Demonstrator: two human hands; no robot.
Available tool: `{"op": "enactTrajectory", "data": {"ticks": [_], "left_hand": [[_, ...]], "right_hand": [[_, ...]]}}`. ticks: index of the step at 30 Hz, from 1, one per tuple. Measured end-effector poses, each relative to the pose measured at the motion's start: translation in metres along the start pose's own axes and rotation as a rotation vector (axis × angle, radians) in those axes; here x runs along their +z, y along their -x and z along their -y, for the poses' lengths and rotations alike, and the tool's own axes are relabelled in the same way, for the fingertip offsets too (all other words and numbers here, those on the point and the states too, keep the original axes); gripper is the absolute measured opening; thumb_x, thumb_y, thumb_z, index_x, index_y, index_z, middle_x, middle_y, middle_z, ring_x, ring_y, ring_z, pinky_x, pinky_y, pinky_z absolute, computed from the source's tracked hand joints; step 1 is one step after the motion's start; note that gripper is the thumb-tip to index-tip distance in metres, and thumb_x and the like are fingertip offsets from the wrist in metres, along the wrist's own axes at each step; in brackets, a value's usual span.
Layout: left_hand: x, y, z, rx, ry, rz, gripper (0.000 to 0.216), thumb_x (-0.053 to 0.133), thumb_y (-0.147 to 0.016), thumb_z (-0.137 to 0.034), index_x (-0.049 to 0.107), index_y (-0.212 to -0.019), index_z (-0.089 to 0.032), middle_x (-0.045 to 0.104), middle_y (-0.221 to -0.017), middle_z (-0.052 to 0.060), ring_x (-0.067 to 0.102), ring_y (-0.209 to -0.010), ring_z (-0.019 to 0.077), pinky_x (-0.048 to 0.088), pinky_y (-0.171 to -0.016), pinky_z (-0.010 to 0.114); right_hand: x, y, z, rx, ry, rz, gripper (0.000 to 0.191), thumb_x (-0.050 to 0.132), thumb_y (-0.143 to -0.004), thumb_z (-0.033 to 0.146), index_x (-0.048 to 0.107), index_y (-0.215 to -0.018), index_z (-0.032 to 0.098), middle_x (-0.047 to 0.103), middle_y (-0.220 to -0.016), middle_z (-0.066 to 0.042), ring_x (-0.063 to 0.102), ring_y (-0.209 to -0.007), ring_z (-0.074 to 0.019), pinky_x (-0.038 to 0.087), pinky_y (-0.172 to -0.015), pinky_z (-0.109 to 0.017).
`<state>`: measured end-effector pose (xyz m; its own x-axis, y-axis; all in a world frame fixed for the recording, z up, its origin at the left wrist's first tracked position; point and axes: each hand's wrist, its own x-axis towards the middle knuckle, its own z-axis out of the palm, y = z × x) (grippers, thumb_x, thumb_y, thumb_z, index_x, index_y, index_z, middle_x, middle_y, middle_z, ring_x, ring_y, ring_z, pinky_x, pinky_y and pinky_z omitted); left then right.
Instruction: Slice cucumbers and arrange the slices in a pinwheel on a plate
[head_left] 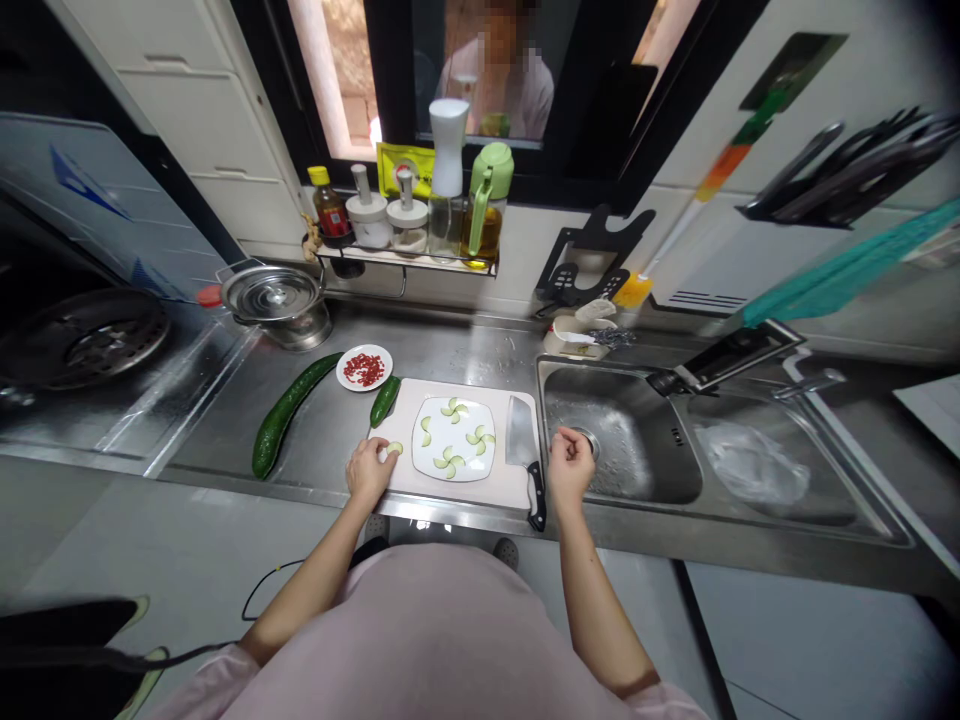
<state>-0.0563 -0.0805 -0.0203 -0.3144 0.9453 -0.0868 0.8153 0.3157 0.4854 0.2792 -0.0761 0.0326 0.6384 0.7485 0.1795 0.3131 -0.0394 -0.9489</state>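
Observation:
My left hand [369, 470] rests on the left edge of a pale cutting board [409, 478], fingers curled around a small cucumber slice [394, 448]. A white square plate [454, 452] on the board carries several thin cucumber slices laid in pinwheel shapes. A cleaver [523, 445] with a black handle lies along the board's right side. My right hand [570, 466] hovers just right of the cleaver, above the sink's edge, fingers loosely curled with nothing visible in them. A cut cucumber piece [385, 400] lies at the board's far left corner.
A whole cucumber [287, 412] and a small plate of chopped red chili [364, 367] lie on the steel counter to the left. A steel sink [626, 440] is on the right, a lidded pot [272, 297] and a condiment shelf [409, 258] behind. A person shows in the window.

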Motion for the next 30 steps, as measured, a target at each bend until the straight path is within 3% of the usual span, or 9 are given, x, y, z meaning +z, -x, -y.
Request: {"op": "enactTrajectory", "data": {"ticks": [4, 8, 13, 19, 24, 30], "left_hand": [[0.005, -0.002, -0.002, -0.053, 0.152, -0.004, 0.017, 0.060, -0.078, -0.034, 0.063, -0.090, -0.022, 0.069, -0.087, 0.003, 0.062, -0.080, 0.0201, 0.042, -0.075, 0.031], [0.006, -0.010, -0.014, -0.144, 0.525, -0.046, 0.023, 0.062, -0.075, -0.037, 0.063, -0.089, -0.019, 0.067, -0.079, 0.003, 0.060, -0.071, 0.0156, 0.045, -0.071, 0.028], [-0.017, -0.027, -0.046, -0.134, 1.003, -0.002, 0.040, 0.073, -0.061, -0.041, 0.062, -0.088, -0.013, 0.065, -0.076, 0.004, 0.061, -0.071, 0.0138, 0.048, -0.074, 0.027], [-0.062, -0.024, -0.086, 0.034, 1.075, 0.160, 0.050, 0.076, -0.058, -0.046, 0.062, -0.095, -0.016, 0.063, -0.073, 0.001, 0.062, -0.072, 0.0139, 0.047, -0.075, 0.028], [-0.083, -0.013, -0.104, 0.083, 1.114, 0.341, 0.051, 0.079, -0.057, -0.040, 0.062, -0.097, -0.016, 0.063, -0.071, 0.000, 0.061, -0.067, 0.0130, 0.047, -0.072, 0.028], [-0.088, -0.008, -0.109, 0.132, 1.133, 0.424, 0.048, 0.080, -0.059, -0.036, 0.061, -0.099, -0.016, 0.063, -0.070, -0.001, 0.059, -0.065, 0.0115, 0.045, -0.067, 0.025]], "right_hand": [[0.001, -0.001, -0.003, 0.001, -0.021, 0.011, 0.034, 0.056, -0.075, 0.044, 0.062, -0.091, 0.015, 0.057, -0.069, -0.001, 0.050, -0.060, -0.0138, 0.041, -0.059, -0.026], [0.005, -0.003, -0.001, -0.003, -0.040, 0.039, 0.034, 0.056, -0.076, 0.045, 0.062, -0.090, 0.015, 0.055, -0.064, 0.001, 0.048, -0.057, -0.0129, 0.039, -0.056, -0.025], [0.022, -0.003, 0.019, -0.016, -0.070, 0.115, 0.033, 0.057, -0.075, 0.045, 0.064, -0.088, 0.015, 0.054, -0.062, 0.001, 0.047, -0.055, -0.0127, 0.040, -0.055, -0.026], [0.050, 0.010, 0.071, -0.110, -0.082, 0.462, 0.025, 0.059, -0.077, 0.041, 0.066, -0.086, 0.018, 0.063, -0.071, -0.002, 0.052, -0.060, -0.0140, 0.043, -0.058, -0.026], [0.072, 0.025, 0.100, -0.289, -0.079, 0.722, 0.022, 0.060, -0.081, 0.037, 0.069, -0.094, 0.021, 0.066, -0.087, -0.004, 0.056, -0.071, -0.0145, 0.047, -0.068, -0.028], [0.088, 0.036, 0.110, -0.363, -0.101, 0.830, 0.013, 0.060, -0.082, 0.031, 0.068, -0.086, 0.022, 0.065, -0.082, -0.002, 0.055, -0.071, -0.0138, 0.046, -0.068, -0.027]]}}
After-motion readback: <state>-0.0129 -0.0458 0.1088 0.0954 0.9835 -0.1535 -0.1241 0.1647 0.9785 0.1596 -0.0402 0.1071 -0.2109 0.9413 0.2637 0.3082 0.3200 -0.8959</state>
